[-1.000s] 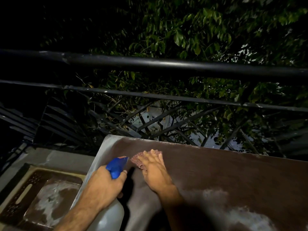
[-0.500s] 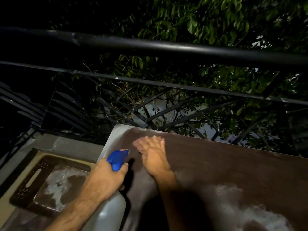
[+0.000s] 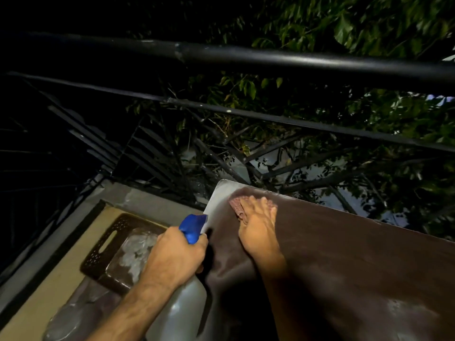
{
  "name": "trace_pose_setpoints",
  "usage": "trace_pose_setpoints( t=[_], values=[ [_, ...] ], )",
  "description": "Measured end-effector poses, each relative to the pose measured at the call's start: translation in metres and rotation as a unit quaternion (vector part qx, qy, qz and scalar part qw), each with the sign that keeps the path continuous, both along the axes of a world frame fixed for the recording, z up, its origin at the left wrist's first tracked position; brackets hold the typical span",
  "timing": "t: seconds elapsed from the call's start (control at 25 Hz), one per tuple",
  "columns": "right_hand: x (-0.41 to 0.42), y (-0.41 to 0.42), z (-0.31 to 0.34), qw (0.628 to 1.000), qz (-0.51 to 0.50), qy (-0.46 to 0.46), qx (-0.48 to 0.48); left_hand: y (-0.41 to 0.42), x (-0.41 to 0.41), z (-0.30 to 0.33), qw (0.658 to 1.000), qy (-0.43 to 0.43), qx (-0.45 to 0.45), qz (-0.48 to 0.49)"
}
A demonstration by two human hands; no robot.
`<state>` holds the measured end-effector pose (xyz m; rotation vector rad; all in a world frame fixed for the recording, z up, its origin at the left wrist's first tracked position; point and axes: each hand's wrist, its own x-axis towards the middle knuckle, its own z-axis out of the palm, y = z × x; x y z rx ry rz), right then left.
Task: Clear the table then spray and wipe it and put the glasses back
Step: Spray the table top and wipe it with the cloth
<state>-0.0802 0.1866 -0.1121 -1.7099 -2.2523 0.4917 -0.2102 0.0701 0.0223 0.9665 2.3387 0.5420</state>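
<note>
A dark brown table [image 3: 344, 262] fills the lower right. My right hand [image 3: 258, 227] lies flat on a pink cloth [image 3: 237, 205], pressing it against the table's far left corner. My left hand [image 3: 176, 257] grips a white spray bottle [image 3: 183, 306] with a blue trigger head [image 3: 193, 225], held upright beside the table's left edge. Some clear glassware [image 3: 138, 249] rests on a brown perforated tray [image 3: 108, 247] on the floor to the left; it is blurred and dim.
A black metal railing [image 3: 246, 57] runs across just behind the table, with tree leaves [image 3: 344, 25] beyond it. The tray sits on a beige mat [image 3: 61, 279] beside a grey ledge [image 3: 152, 200]. A pale wet patch [image 3: 408, 313] shows on the table's near right.
My right hand has stayed pressed on the cloth at the table's far left corner, shifting only slightly. My left hand keeps hold of the spray bottle. The view has swung a little.
</note>
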Motion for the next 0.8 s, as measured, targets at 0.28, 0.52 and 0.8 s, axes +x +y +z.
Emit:
trace_pose_setpoints(
  t=[0.28,0.52,0.8],
  values=[
    [0.019,-0.074,-0.026,0.993,0.107,0.021,0.041,-0.001,-0.016,-0.004,1.000,-0.010,-0.012,-0.007],
    [-0.045,0.024,-0.002,0.997,0.080,0.012,-0.001,-0.008,-0.019,0.002,1.000,-0.020,-0.015,0.005],
    [-0.043,-0.014,-0.008,0.987,0.153,0.028,0.025,-0.008,-0.026,0.014,0.999,-0.008,-0.030,-0.012]
  ],
)
